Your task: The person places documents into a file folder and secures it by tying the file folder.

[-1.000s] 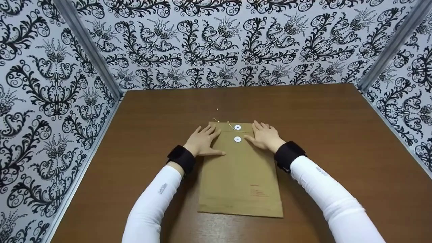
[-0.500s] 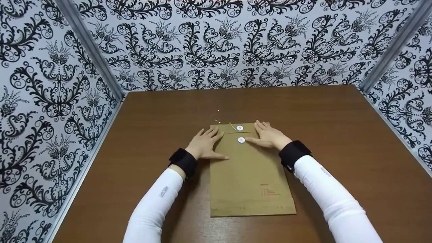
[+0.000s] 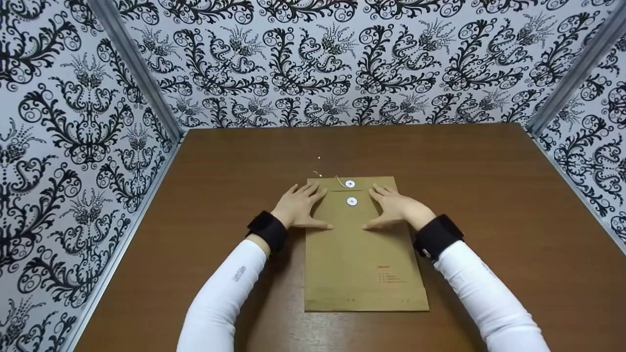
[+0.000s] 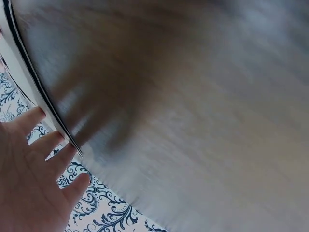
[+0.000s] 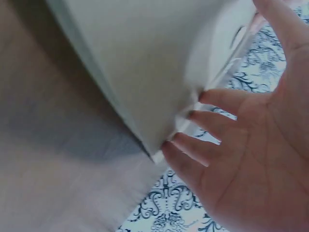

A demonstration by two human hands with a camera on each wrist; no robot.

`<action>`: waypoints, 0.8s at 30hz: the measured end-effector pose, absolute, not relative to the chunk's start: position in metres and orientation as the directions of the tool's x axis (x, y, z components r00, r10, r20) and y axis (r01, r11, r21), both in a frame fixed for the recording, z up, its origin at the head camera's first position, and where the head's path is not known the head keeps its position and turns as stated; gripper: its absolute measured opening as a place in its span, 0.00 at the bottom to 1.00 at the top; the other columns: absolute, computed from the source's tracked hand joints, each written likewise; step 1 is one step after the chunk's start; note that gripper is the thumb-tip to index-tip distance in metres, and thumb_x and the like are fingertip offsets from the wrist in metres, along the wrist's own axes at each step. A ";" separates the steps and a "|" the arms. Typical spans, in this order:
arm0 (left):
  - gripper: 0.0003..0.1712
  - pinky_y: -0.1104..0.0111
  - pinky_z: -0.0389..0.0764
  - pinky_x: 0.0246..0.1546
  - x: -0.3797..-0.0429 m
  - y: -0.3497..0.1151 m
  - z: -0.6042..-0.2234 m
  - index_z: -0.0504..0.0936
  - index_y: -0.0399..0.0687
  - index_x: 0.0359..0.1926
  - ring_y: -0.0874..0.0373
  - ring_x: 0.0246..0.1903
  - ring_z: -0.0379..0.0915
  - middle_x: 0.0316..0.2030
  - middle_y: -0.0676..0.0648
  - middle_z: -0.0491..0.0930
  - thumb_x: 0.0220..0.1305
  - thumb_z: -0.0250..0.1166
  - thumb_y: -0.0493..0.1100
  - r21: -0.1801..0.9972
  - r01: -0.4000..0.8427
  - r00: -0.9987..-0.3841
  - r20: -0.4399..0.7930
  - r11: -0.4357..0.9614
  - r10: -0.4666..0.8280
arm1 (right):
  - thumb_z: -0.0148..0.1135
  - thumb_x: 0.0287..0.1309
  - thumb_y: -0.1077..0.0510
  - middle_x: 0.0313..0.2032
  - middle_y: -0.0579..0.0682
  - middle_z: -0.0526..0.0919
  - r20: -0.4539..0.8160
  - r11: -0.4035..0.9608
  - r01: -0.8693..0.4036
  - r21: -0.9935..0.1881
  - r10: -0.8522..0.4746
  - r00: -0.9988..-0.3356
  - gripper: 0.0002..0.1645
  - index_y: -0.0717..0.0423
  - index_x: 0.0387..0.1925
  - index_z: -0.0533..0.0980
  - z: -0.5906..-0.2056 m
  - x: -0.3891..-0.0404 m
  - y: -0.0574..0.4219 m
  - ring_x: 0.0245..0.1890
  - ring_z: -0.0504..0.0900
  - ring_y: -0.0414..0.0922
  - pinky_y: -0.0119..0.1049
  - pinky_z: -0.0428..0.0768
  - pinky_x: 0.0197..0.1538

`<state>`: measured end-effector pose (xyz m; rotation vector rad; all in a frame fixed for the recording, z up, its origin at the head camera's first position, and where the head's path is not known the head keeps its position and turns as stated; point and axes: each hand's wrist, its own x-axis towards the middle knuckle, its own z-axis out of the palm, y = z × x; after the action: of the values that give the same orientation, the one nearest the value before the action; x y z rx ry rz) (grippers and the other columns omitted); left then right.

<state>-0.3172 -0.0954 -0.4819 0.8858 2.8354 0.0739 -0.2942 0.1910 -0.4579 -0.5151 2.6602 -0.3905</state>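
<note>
A brown paper envelope [image 3: 359, 254] lies flat on the wooden table, its flap at the far end. Two white button discs sit one above the other, the upper disc [image 3: 349, 184] on the flap and the lower disc [image 3: 351, 201] just below it. A thin string [image 3: 338, 181] trails from the upper one. My left hand [image 3: 299, 208] rests with spread fingers on the envelope's upper left side. On the upper right side, my right hand [image 3: 398, 208] touches the paper with fingertips and extended thumb. Both wrist views show the fingertips along the envelope's edge.
Small light scraps, one a curled bit [image 3: 317, 173], lie on the brown table [image 3: 234, 161] beyond the flap. Patterned black-and-white walls [image 3: 313, 63] enclose the table at the back and both sides, with grey metal posts [image 3: 137, 68] at the corners.
The envelope has shifted right and straightened under my hands. My right hand has slid down from the top right corner, its thumb now lower on the paper. The left hand stays near its place.
</note>
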 end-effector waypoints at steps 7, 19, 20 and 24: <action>0.62 0.46 0.50 0.81 -0.318 -0.095 -0.480 0.55 0.56 0.81 0.47 0.82 0.49 0.82 0.43 0.51 0.55 0.60 0.82 0.080 0.567 -0.807 -0.147 0.820 0.572 | 0.73 0.54 0.36 0.80 0.70 0.45 -0.323 0.873 -0.319 -0.368 -0.442 -0.837 0.68 0.68 0.79 0.48 -0.457 -0.291 0.193 0.81 0.44 0.69 0.64 0.51 0.80; 0.60 0.49 0.61 0.78 -0.320 -0.089 -0.469 0.59 0.51 0.80 0.41 0.79 0.55 0.80 0.40 0.57 0.57 0.59 0.81 0.046 0.562 -0.812 -0.162 0.826 0.561 | 0.74 0.52 0.37 0.81 0.68 0.44 -0.337 0.881 -0.306 -0.361 -0.429 -0.838 0.69 0.68 0.79 0.48 -0.456 -0.292 0.190 0.81 0.43 0.70 0.64 0.51 0.80; 0.57 0.49 0.62 0.77 -0.322 -0.087 -0.468 0.61 0.51 0.79 0.41 0.78 0.57 0.79 0.40 0.60 0.59 0.59 0.80 0.040 0.562 -0.815 -0.147 0.826 0.561 | 0.74 0.52 0.37 0.81 0.69 0.44 -0.339 0.882 -0.306 -0.358 -0.428 -0.837 0.69 0.68 0.79 0.49 -0.456 -0.292 0.190 0.81 0.43 0.70 0.64 0.51 0.80; 0.45 0.50 0.70 0.72 -0.327 -0.077 -0.469 0.71 0.46 0.73 0.43 0.73 0.67 0.72 0.40 0.71 0.70 0.54 0.73 -0.014 0.558 -0.828 -0.082 0.830 0.555 | 0.75 0.51 0.37 0.80 0.69 0.45 -0.345 0.885 -0.302 -0.353 -0.424 -0.837 0.69 0.69 0.79 0.49 -0.457 -0.292 0.190 0.81 0.44 0.69 0.63 0.51 0.81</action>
<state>-0.3271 -0.0773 -0.4688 0.8933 2.9337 -0.0574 -0.2922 0.1897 -0.4567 -0.5323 2.6328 -0.3994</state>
